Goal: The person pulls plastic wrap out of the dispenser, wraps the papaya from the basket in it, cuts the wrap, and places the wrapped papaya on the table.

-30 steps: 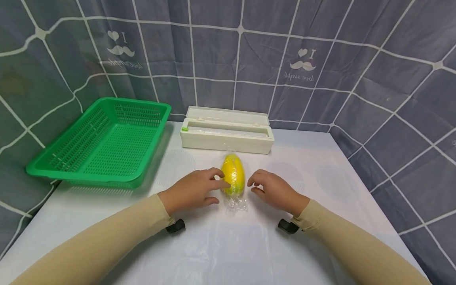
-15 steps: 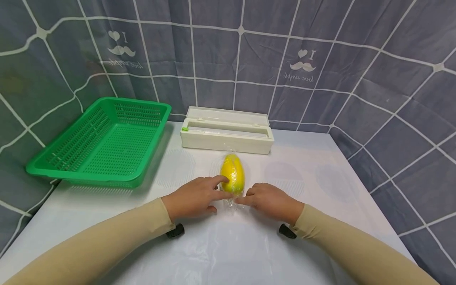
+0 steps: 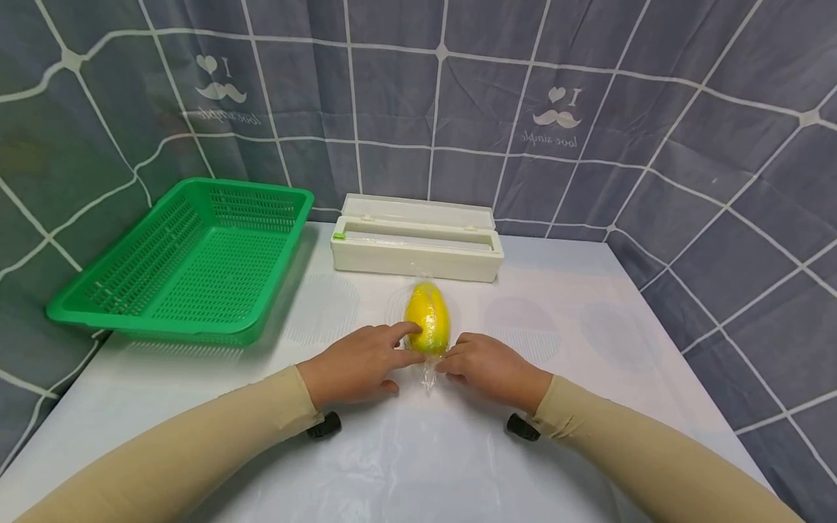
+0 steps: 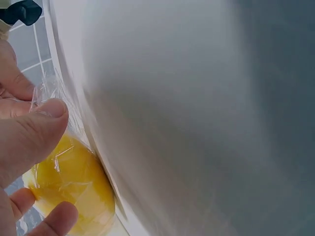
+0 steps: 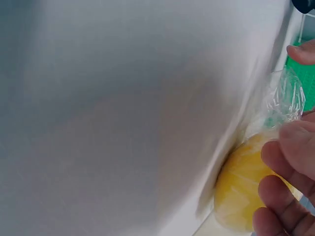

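Observation:
A yellow, mango-like fruit [image 3: 428, 314] lies wrapped in clear plastic wrap [image 3: 429, 372] on the white table, its long axis pointing away from me. From the left, my left hand [image 3: 360, 365] rests its extended fingers on the fruit's side and near end. My right hand [image 3: 493, 370] has its fingers bent at the near end and pinches the gathered wrap between thumb and forefinger. The right wrist view shows the wrap's loose tail [image 5: 285, 98] standing out beyond that thumb. In the left wrist view, the left thumb [image 4: 42, 128] lies in front of the wrap.
Behind the fruit stands a white cling film dispenser [image 3: 415, 260], lid raised, with a roll inside and a green slider at its left. A green plastic basket [image 3: 261, 319] sits at the left. Grey checked curtains [image 3: 392, 94] enclose the back and sides.
My right hand has moved left and toward me from beside the fruit to its wrapped near end. The wrap there is drawn narrower. My left hand has shifted slightly toward me.

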Action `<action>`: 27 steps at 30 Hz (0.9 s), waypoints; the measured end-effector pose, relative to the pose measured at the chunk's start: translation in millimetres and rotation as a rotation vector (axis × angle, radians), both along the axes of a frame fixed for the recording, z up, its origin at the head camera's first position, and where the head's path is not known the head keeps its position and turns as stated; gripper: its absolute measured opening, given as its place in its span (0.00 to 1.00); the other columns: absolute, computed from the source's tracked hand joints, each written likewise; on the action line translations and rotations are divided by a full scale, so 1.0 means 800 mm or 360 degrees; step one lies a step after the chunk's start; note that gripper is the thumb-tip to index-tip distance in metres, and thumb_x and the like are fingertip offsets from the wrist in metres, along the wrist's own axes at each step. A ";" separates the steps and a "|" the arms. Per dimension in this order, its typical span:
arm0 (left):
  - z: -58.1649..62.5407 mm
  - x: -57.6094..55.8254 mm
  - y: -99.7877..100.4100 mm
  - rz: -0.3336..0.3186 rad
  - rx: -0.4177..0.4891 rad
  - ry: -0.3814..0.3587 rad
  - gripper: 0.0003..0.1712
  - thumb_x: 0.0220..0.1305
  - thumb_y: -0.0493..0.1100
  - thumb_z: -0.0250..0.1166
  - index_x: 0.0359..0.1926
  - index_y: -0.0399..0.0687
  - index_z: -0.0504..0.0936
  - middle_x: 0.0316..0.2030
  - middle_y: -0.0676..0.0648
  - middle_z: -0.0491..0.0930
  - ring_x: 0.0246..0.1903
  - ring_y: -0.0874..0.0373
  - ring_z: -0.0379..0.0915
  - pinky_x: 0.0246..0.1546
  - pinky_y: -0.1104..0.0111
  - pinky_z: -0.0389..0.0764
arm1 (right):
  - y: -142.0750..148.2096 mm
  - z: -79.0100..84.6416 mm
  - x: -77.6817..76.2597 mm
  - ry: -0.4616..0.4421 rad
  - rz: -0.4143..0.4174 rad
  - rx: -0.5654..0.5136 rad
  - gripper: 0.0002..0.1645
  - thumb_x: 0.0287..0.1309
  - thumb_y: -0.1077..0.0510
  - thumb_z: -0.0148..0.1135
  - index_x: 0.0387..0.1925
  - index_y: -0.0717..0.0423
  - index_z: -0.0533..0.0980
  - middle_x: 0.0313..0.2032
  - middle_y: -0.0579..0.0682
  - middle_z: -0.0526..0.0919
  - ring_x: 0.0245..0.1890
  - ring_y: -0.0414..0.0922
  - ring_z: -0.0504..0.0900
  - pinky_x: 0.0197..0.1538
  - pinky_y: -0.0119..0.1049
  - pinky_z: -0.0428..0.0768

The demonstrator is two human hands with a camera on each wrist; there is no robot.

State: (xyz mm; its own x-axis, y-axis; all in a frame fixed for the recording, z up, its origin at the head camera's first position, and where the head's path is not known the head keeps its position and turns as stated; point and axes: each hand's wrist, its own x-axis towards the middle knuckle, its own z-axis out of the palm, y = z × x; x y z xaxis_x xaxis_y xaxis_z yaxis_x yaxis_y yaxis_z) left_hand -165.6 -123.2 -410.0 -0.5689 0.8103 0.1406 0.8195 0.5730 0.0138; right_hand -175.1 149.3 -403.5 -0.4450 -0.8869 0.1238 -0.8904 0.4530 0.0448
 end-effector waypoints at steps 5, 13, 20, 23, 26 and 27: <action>0.002 0.001 0.001 0.0015 0.0014 0.0021 0.33 0.57 0.52 0.81 0.64 0.61 0.82 0.71 0.44 0.69 0.47 0.53 0.79 0.51 0.59 0.82 | 0.001 0.002 0.001 -0.0017 0.0007 -0.0081 0.11 0.58 0.63 0.77 0.43 0.51 0.89 0.39 0.41 0.91 0.42 0.42 0.86 0.51 0.34 0.84; 0.004 0.001 0.002 0.0022 0.0029 0.0022 0.31 0.58 0.54 0.80 0.62 0.59 0.83 0.70 0.44 0.69 0.47 0.52 0.80 0.52 0.57 0.82 | -0.005 0.000 0.002 -0.0103 -0.0031 0.0065 0.15 0.58 0.66 0.75 0.46 0.49 0.87 0.42 0.43 0.89 0.44 0.43 0.85 0.55 0.38 0.84; 0.005 0.001 0.006 0.0027 0.0031 0.0013 0.31 0.59 0.55 0.80 0.62 0.58 0.84 0.71 0.43 0.70 0.48 0.52 0.81 0.51 0.57 0.82 | -0.002 -0.004 -0.003 -0.0009 0.0014 -0.0004 0.09 0.61 0.63 0.75 0.41 0.48 0.88 0.39 0.42 0.89 0.41 0.41 0.84 0.53 0.35 0.84; 0.004 0.000 0.007 0.0031 0.0026 0.0029 0.31 0.58 0.56 0.80 0.62 0.57 0.84 0.70 0.43 0.70 0.49 0.51 0.81 0.52 0.57 0.82 | -0.002 -0.003 -0.001 -0.0086 -0.0033 -0.0099 0.07 0.62 0.63 0.74 0.41 0.49 0.88 0.39 0.42 0.89 0.41 0.41 0.84 0.52 0.34 0.84; 0.004 0.000 0.009 0.0044 0.0025 0.0060 0.31 0.57 0.57 0.81 0.60 0.56 0.85 0.69 0.43 0.72 0.50 0.50 0.81 0.52 0.57 0.83 | -0.002 -0.003 0.003 -0.0201 -0.0101 -0.0265 0.07 0.62 0.64 0.74 0.40 0.51 0.88 0.39 0.43 0.87 0.41 0.41 0.84 0.50 0.34 0.84; 0.003 0.001 0.010 0.0050 0.0026 0.0069 0.31 0.56 0.58 0.81 0.59 0.56 0.85 0.69 0.43 0.72 0.50 0.50 0.82 0.52 0.57 0.83 | -0.002 -0.004 0.004 -0.0237 -0.0123 -0.0328 0.06 0.62 0.64 0.74 0.39 0.51 0.88 0.40 0.44 0.87 0.41 0.41 0.84 0.50 0.34 0.85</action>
State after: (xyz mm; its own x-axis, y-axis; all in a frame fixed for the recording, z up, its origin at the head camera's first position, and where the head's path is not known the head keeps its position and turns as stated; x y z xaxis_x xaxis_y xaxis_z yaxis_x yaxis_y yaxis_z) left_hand -165.2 -115.3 -407.2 -0.5870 0.7896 0.1787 0.8012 0.5983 -0.0117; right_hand -172.1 147.5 -406.4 -0.5374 -0.8124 0.2262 -0.8426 0.5061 -0.1841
